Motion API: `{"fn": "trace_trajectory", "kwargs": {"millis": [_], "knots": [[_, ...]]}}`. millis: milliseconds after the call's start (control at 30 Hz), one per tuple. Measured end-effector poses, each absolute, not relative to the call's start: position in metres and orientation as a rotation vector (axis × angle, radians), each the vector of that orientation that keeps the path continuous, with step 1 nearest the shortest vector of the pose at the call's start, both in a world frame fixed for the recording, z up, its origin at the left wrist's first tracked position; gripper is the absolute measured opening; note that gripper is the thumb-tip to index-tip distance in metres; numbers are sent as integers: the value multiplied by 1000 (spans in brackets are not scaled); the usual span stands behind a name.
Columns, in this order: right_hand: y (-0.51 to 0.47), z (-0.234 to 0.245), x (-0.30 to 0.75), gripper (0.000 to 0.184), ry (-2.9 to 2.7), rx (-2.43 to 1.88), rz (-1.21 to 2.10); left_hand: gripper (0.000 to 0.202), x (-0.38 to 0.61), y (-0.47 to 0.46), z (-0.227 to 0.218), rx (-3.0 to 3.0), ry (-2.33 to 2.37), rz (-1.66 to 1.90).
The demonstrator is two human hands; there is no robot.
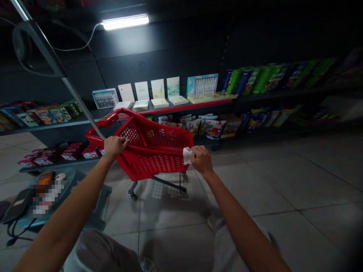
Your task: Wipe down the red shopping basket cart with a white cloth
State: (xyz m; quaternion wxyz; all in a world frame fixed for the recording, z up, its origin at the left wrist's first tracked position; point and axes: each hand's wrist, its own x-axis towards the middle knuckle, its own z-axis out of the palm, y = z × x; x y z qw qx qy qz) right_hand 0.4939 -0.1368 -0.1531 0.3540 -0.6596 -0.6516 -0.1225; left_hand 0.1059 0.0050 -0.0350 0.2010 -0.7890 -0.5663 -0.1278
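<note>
A small red plastic shopping cart (159, 166) stands in front of me, its handle (106, 120) toward the left. My left hand (114, 146) is closed over the cart's near upper rim, close to the handle end. At the opposite end, my right hand (201, 158) is closed on a crumpled white wipe (187, 155), which touches the corner of the rim. A metal pole (81, 100) with a dark grey loop handle (39, 49) rises from the cart's handle end, behind my left hand; its lower end is hidden.
Dark shelves (167, 109) behind the cart carry booklets, boxes and snack bags (214, 127), under a lit tube lamp (124, 22). At lower left, a blue-grey plastic stool (98, 204) holds several items and a cable. Grey tiles (269, 177) cover the floor.
</note>
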Motion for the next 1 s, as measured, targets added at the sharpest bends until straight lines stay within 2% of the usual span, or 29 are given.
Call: {"fn": "trace_trajectory", "kwargs": {"millis": [133,233,433,600,767,1000], "knots": [[-136,-152,477,21,-1742,-1693,-294,54,109,4,-57,-2139,-1559,-558],[-136,-151,466,18,-1767,-1679,-300,54,123,-1,-69,-2162,-1520,-574],[-142,-145,450,15,-1844,-1640,-259,50,186,-26,-84,-2554,-1404,-337],[-157,-136,434,13,-1989,-1512,-156,52,229,-38,-86,-2591,-1589,-19],[-169,-137,418,30,-2035,-1462,-126,55,220,-37,-85,-2687,-1436,156],[-157,-144,423,33,-2174,-1233,-14,51,185,-37,-83,-2729,-1293,169]]}}
